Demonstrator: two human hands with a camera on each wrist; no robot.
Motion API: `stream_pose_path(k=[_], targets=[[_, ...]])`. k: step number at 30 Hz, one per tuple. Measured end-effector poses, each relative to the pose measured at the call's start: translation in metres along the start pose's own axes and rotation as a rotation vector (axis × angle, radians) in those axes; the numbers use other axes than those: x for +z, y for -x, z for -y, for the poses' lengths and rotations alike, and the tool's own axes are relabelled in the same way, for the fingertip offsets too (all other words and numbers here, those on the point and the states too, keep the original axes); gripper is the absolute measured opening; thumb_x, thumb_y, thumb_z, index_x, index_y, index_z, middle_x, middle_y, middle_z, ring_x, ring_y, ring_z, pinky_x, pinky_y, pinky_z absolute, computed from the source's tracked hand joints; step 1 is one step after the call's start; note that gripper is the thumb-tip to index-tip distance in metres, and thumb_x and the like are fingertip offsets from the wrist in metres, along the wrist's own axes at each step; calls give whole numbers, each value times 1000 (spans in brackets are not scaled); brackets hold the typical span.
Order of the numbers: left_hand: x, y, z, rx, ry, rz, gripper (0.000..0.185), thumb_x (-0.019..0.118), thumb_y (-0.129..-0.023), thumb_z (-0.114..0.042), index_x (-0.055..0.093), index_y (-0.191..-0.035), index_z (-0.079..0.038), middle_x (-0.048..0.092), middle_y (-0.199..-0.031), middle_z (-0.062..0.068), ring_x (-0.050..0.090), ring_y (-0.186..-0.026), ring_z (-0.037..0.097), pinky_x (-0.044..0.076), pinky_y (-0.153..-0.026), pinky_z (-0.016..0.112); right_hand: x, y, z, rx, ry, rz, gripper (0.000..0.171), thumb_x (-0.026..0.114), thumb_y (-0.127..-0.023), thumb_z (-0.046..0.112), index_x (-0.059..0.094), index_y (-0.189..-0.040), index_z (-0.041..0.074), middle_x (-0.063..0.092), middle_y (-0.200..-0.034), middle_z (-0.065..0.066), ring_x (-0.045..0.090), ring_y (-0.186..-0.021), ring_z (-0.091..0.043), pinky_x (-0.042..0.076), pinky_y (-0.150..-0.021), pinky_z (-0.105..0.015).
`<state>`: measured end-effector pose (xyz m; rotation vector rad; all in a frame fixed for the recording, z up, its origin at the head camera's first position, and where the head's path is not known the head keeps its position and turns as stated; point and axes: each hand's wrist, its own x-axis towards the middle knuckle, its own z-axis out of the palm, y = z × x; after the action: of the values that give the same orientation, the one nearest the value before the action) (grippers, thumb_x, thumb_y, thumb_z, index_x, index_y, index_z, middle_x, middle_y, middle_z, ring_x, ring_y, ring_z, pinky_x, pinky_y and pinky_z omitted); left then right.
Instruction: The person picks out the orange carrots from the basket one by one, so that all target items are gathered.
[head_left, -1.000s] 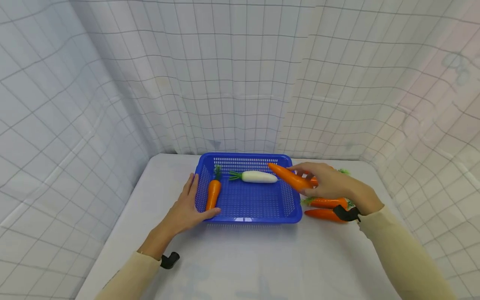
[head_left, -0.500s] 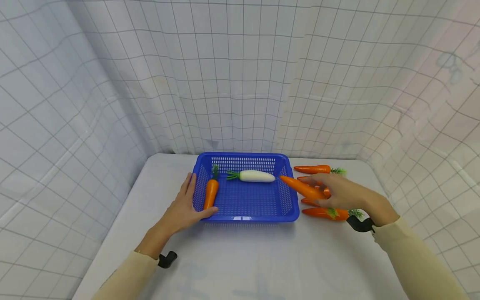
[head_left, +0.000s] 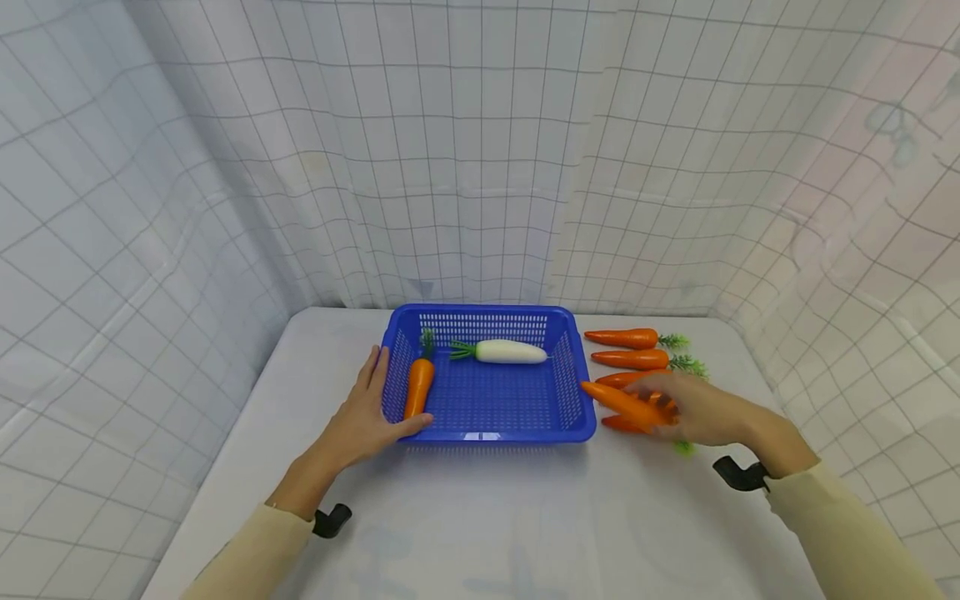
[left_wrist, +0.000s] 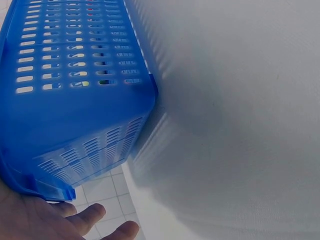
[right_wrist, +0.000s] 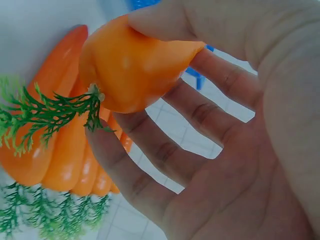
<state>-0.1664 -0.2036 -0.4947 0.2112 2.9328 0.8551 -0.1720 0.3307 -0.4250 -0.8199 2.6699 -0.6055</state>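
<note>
My left hand [head_left: 363, 421] rests at the left side of a blue basket [head_left: 487, 437], fingers straight along the wall and thumb over the front-left corner. Inside the basket lie an orange carrot [head_left: 418, 387] with green leaves along the left and a white radish [head_left: 512, 352] across the back. To the right, my right hand [head_left: 701, 408] pinches another carrot [head_left: 626, 405] between thumb and fingertips, its tip pointing to the basket's right rim. The right wrist view shows its leafy top [right_wrist: 55, 112] free of the grip.
Several carrots lie side by side on the white table [head_left: 480, 517], right of the basket. The back ones [head_left: 630, 359] show whole; the hand and held carrot partly cover the front ones. A white gridded curtain [head_left: 465, 167] encloses the table at the back and sides.
My right hand has moved nearer and to the right with its carrot, from beside the basket's back right to over the front of the row, uncovering the back carrots. The left hand stays put.
</note>
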Motion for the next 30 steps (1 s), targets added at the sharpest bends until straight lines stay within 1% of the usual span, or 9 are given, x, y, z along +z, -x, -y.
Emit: stream_pose_path(k=[3, 5, 8, 10, 13, 16, 23, 25, 30], targets=[[0, 0, 0, 2, 1, -3, 140, 68, -79, -88, -14, -172, -23, -11, -182, 12, 16, -164, 53, 33, -117, 77, 2, 10, -6, 28, 32, 0, 53, 85, -93, 33, 65, -143, 31, 67, -136, 10, 61, -101, -12, 57, -81, -28], [-1, 0, 0, 3, 2, -3, 140, 68, -80, -87, -14, -172, -22, -11, -182, 13, 15, -164, 53, 32, -118, 77, 4, 16, -10, 36, 49, 5, 56, 86, -93, 30, 65, -144, 26, 69, -129, 8, 61, -100, -13, 56, -81, -27], [-1, 1, 0, 3, 4, -1, 139, 69, -80, -86, -13, -172, -21, -11, -182, 13, 15, -164, 53, 32, -118, 77, 8, 24, -16, 38, 38, 9, 54, 86, -90, 19, 68, -141, 21, 70, -129, 6, 60, -103, -15, 57, -83, -28], [-1, 1, 0, 3, 5, -2, 139, 69, -80, -86, -13, -172, -21, -11, -182, 13, 15, -164, 53, 32, -118, 77, 12, 28, -20, 38, 28, 12, 54, 86, -88, 12, 69, -139, 21, 70, -129, 5, 60, -104, -16, 57, -83, -29], [-1, 1, -1, 5, 7, -4, 139, 70, -80, -85, -13, -172, -21, -10, -182, 14, 15, -164, 53, 33, -118, 78, 19, 34, -25, 64, 36, 16, 52, 87, -87, 13, 70, -134, 24, 68, -132, 5, 61, -110, -16, 60, -92, -35], [0, 1, -2, 8, 9, -3, 139, 70, -80, -85, -12, -172, -20, -9, -182, 15, 15, -164, 53, 33, -118, 77, 26, 38, -29, 81, 33, 17, 49, 89, -86, 14, 72, -130, 27, 68, -132, 4, 62, -110, -17, 61, -92, -39], [0, 2, 0, -8, 9, 4, 139, 69, -80, -86, -13, -172, -21, -10, -182, 15, 16, -163, 54, 33, -117, 78, 37, 41, -31, 52, 119, -50, 43, 92, -85, 14, 77, -123, 25, 70, -124, 8, 67, -116, -22, 61, -100, -53], [-1, 2, 0, -8, 9, 2, 139, 68, -80, -86, -14, -172, -22, -10, -182, 14, 16, -163, 54, 33, -117, 78, 39, 40, -32, 58, 135, -62, 42, 92, -84, 15, 78, -122, 26, 69, -122, 11, 66, -115, -20, 61, -99, -51], [-2, 0, 0, 9, 13, 1, 138, 69, -81, -86, -14, -172, -22, -11, -182, 13, 16, -163, 54, 33, -118, 77, 45, 44, -37, 83, 156, -54, 38, 90, -86, 15, 78, -119, 29, 66, -116, 12, 63, -108, -15, 62, -92, -40]])
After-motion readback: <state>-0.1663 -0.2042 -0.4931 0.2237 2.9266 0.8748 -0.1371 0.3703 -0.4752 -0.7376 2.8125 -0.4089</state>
